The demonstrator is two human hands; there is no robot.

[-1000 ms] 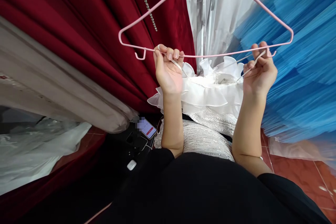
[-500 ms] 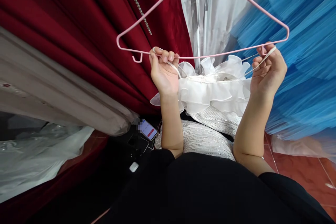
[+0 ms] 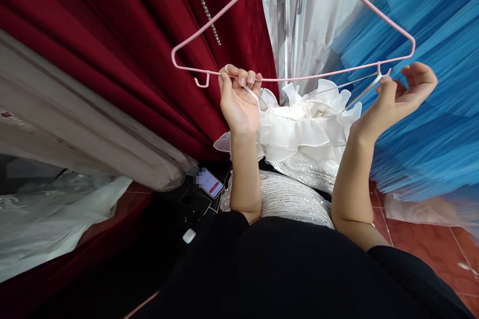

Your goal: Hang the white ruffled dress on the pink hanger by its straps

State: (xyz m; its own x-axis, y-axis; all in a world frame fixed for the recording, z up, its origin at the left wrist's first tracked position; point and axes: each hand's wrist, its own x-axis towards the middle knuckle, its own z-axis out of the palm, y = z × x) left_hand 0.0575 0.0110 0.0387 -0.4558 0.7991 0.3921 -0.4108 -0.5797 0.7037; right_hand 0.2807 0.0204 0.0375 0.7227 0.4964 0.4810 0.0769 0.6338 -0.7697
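Observation:
A pink clothes hanger (image 3: 299, 79) is held up in front of me. My left hand (image 3: 241, 97) is closed around its lower bar near the left end, with a thin white dress strap (image 3: 251, 91) looped over the fingers. At the hanger's right end, the other strap (image 3: 362, 93) hangs over the small hook (image 3: 379, 69). My right hand (image 3: 406, 89) is beside that hook, thumb tip close to the strap and fingers apart. Below the bar hangs a white dress (image 3: 299, 132) with a ruffled organza top; its sequined skirt (image 3: 292, 197) lies across my lap.
Dark red drapery (image 3: 142, 50) and pale beige fabric (image 3: 75, 114) hang on the left. Blue tulle (image 3: 419, 129) fills the right side. Beside my left arm lie a phone (image 3: 210, 183) and a small white case (image 3: 189, 236). Metal poles (image 3: 294, 25) stand behind the hanger.
My right hand has let go of the strap and moved right, its fingers opening. That strap now sits over the hanger's right hook. My left hand keeps its grip.

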